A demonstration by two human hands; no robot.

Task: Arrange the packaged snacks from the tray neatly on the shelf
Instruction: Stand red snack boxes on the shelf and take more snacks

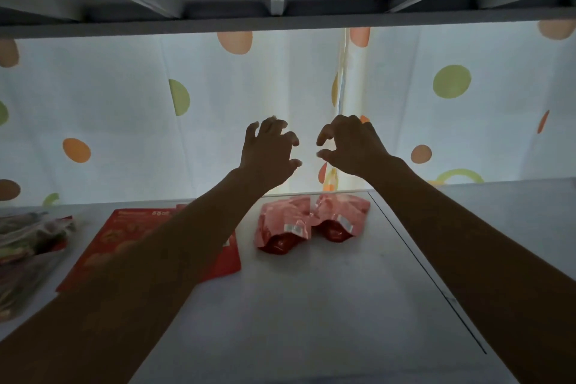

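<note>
Presently, both hands are raised above the shelf [311,305], in front of the spotted curtain [109,97] at its back.

The left hand [268,150] has its fingers spread and bent at the tips. Its grip is wide and holds nothing. The right hand [352,146] is beside it, apart from it, with thumb and forefinger forming an open curve. Its grip is likewise wide and holds nothing. Neither hand touches any packet.

Two pink pouches lie on the shelf below the hands, near the back edge. The left pouch [282,224] and the right pouch [341,215] are side by side and touching, with their dark red ends towards the camera.

A flat red packet [131,227] lies to the left of the pouches, partly hidden under the left forearm. A clear bag [28,234] with mixed-colour contents lies at the far left edge; its contents cannot be identified.

A dark seam [420,265] runs diagonally across the shelf surface to the right of the pouches. The underside of the upper shelf [280,22] spans the top of the view. Lighting is dim.
</note>
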